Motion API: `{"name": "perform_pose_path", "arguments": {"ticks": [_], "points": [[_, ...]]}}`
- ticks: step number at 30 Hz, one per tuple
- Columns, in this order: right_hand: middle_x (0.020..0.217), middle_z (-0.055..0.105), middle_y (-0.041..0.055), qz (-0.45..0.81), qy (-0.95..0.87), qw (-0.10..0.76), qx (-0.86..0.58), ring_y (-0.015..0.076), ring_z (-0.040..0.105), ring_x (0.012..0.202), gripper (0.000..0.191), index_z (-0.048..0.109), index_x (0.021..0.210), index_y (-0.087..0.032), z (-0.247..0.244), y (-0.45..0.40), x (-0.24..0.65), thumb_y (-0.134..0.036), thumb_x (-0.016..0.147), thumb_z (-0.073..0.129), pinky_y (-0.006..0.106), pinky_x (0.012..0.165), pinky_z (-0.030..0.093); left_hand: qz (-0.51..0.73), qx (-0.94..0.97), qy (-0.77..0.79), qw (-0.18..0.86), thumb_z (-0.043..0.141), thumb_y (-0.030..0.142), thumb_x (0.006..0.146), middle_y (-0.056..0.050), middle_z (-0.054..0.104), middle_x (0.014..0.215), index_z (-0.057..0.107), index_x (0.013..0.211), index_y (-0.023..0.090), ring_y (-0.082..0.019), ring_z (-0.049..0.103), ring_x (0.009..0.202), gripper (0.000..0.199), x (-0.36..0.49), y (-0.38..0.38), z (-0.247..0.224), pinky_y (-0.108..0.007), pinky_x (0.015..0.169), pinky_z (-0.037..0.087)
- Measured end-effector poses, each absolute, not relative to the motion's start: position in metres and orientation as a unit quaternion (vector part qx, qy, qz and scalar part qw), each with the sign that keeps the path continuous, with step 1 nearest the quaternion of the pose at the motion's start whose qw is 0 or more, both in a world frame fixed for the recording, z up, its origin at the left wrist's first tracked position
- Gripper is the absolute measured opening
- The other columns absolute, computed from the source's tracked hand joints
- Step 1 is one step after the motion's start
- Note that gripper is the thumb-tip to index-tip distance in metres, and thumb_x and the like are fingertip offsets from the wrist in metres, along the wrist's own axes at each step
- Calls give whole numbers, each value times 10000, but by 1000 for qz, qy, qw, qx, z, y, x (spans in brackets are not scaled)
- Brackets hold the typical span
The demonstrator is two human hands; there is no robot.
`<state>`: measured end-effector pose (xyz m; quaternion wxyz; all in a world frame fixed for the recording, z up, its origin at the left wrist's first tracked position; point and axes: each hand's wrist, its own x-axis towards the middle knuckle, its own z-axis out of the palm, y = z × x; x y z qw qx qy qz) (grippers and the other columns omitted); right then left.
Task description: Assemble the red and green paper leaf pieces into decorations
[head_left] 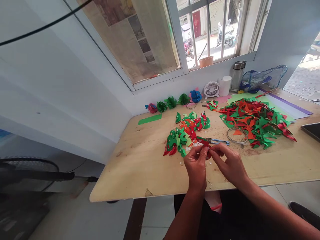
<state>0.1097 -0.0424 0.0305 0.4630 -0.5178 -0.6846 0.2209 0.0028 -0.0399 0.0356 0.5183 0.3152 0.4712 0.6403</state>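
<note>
Close to the table's front edge, my left hand [197, 160] pinches a small red paper piece [205, 142]. My right hand [228, 161] meets it from the right, its thumb and forefinger closed on the same piece; the fingertips hide part of it. Just beyond my hands lie blue-handled thread snips [218, 141]. Left of them is a heap of folded green, red and orange paper pieces [178, 138], some with small white squares on them. To the right sits a roll of clear tape [237, 135], against a larger pile of cut paper shapes [250, 116].
Along the wall stand green paper ornaments [171, 102], a blue one [195, 96], a small white fan [211, 89], a white cylinder [225, 85], a glass bottle [238, 76] and a clear zip bag [265, 80]. A green paper strip [150, 119] lies back left; a dark tablet [312, 130] rests far right.
</note>
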Motion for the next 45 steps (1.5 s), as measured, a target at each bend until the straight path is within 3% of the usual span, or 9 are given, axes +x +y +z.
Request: {"name": "perform_pose_path", "arguments": {"ticks": [8,14,23,39,45], "points": [[617,601,-3,241,-671,442,-544,150,532,573,156,537,713,-221,30,-38,108,-340,813,539,285,583,403,617,276,441,591,728,304,633,-31,651,656,713,713,132,-123,582,647,190,1,-44,40,-263,669,462],[603,600,-9,282,-651,443,-547,142,535,555,102,542,706,-218,32,-37,108,-258,797,517,276,561,412,611,285,450,585,720,312,640,-40,664,676,715,718,133,-132,591,656,196,0,-45,41,-262,654,470],[639,633,10,318,-640,434,-548,154,566,592,97,547,703,-216,30,-34,109,-272,781,535,283,574,435,611,269,445,597,732,275,629,-21,662,700,701,694,142,-110,581,677,151,0,-44,38,-233,668,455],[579,607,-7,301,-644,429,-557,124,531,541,108,569,663,-191,31,-29,108,-203,747,503,252,575,428,612,257,439,606,725,265,641,-20,647,672,700,697,131,-104,571,652,148,0,-41,33,-227,650,435],[605,630,11,347,-632,443,-533,136,560,565,137,570,682,-192,29,-28,109,-262,786,515,253,567,442,623,254,433,599,725,248,643,-11,642,667,695,685,136,-96,561,638,123,1,-40,31,-229,654,436]]}}
